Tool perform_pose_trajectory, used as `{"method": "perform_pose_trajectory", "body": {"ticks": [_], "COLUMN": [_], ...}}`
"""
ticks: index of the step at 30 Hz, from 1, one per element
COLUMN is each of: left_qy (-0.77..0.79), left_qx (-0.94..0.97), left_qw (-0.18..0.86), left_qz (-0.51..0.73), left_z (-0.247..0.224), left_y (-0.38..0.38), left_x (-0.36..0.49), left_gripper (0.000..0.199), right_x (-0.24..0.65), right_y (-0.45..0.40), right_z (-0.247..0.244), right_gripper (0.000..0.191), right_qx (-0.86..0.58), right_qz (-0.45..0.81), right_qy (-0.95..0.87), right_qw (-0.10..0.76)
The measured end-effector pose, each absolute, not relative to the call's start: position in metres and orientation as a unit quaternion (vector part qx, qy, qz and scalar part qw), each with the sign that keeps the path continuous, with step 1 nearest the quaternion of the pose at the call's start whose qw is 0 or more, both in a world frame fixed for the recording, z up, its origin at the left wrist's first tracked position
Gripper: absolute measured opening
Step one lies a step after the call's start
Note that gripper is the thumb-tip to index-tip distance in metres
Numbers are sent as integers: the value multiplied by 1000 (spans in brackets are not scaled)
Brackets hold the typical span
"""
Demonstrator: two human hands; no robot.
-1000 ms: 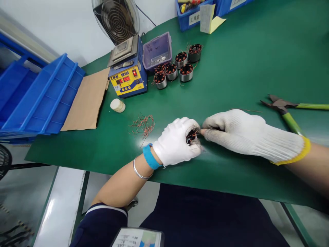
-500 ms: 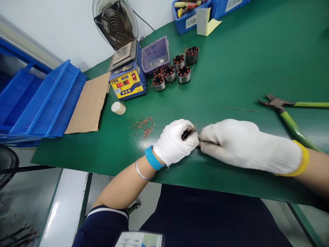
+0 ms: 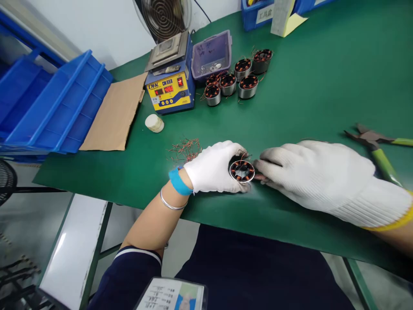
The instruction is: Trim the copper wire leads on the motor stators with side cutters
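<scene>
My left hand point(image 3: 214, 168), in a white glove, is closed around a small motor stator point(image 3: 242, 171). The stator's round face, with copper windings and a silver rim, is turned up toward me, and loose wire ends rise at its far side. Just right of it is my gloved right hand point(image 3: 309, 176), thumb and fingers pinched together near the rim; what sits between the fingertips is hidden. Beyond that hand lie cutting pliers point(image 3: 371, 140) with green handles, partly covered by the glove. A small heap of copper wire scraps point(image 3: 185, 150) is left of my left hand.
Several more stators point(image 3: 248, 87) stand at the back beside a purple bin point(image 3: 211, 56). A blue and yellow soldering station point(image 3: 171, 90), a white round container point(image 3: 154, 123), cardboard point(image 3: 112, 114) and blue trays point(image 3: 64, 107) are on the left. A blue toolbox point(image 3: 254, 19) stands behind.
The stator has been turned so that its wound face now shows. My left hand has opened wider around it, and my right hand has shifted slightly right. The camera view has shifted too.
</scene>
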State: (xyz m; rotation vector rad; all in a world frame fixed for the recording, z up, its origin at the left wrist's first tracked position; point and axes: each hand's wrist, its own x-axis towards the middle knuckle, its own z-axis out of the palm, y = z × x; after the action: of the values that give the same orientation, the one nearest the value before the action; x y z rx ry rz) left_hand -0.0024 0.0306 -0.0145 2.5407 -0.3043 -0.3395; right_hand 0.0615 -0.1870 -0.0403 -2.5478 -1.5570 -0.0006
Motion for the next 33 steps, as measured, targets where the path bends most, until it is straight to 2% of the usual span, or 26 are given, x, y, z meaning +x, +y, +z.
{"method": "perform_pose_trajectory", "body": {"ticks": [3, 5, 9, 11, 12, 14, 16, 19, 21, 23, 26, 28, 31, 33], "left_qy": [-137, -147, -154, -136, -114, -61, -24, -2, 8, 2, -54, -116, -219, -226], "left_qx": [945, 947, 947, 922, 892, 794, 686, 598, 590, 624, 700, 765, 824, 824], "left_qw": [268, 259, 271, 360, 437, 599, 698, 715, 719, 723, 702, 632, 499, 474], "left_qz": [-126, -123, -84, -34, -29, -81, -206, -363, -368, -296, -115, 25, 154, 213], "left_z": [-22, -25, -25, -26, -26, -28, -29, -31, -31, -28, -22, -19, -16, -18], "left_y": [28, 27, 24, 23, 24, 25, 27, 28, 27, 24, 18, 14, 7, 4], "left_x": [2, 4, 2, 0, 0, 1, 5, 9, 8, 3, -9, -18, -29, -33], "left_gripper": [50, 47, 43, 47, 55, 72, 78, 80, 67, 56, 53, 43, 16, 20], "right_x": [62, 65, 70, 69, 68, 63, 58, 55, 56, 57, 58, 59, 58, 57], "right_y": [-187, -188, -190, -191, -192, -193, -195, -195, -195, -194, -192, -189, -186, -186], "right_z": [-49, -53, -48, -39, -34, -25, -18, -13, -11, -10, -12, -14, -13, -11], "right_gripper": [32, 33, 36, 32, 31, 27, 25, 32, 41, 48, 51, 54, 57, 56], "right_qx": [-842, -823, -798, -801, -801, -797, -791, -793, -799, -800, -760, -707, -659, -657], "right_qz": [-20, -33, -10, 14, 17, 16, 18, 55, 109, 177, 277, 329, 365, 359], "right_qy": [-538, -567, -579, -539, -517, -483, -469, -451, -428, -382, -272, -214, -186, -197], "right_qw": [11, 26, 166, 260, 302, 362, 393, 406, 408, 427, 521, 589, 631, 632]}}
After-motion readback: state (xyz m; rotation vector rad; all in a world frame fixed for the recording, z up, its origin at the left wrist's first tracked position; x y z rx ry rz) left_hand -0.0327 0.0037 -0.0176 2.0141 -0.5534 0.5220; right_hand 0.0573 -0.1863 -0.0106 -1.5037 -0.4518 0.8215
